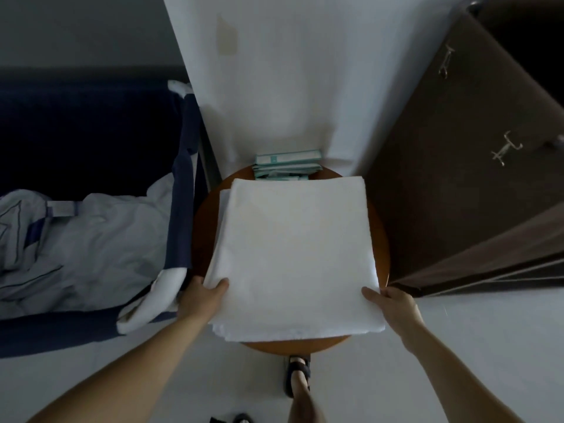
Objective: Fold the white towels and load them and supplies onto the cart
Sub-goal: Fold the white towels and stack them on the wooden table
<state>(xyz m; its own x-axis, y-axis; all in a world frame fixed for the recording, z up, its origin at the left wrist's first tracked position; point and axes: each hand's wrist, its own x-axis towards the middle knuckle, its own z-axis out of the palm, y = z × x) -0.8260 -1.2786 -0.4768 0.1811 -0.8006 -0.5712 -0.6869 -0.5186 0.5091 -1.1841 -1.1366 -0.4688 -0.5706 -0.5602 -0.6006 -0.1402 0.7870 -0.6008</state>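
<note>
The folded white towel (293,254) lay on the round surface (201,233), the left grip (203,296) pinching its 8 o'clock edge, the right grip (393,303) its 4 o'clock edge, thumbs on top.

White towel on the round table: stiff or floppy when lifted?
Likely floppy: the white towel is folded cloth, held only at its sides by the left hand and right hand, so the middle probably sags. Layers may shift; near edges look uneven.

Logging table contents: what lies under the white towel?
Under the white towel: the round wooden table and another white cloth's edge at left. Teal packets lie partly hidden behind its far edge. Anything else is covered.
</note>
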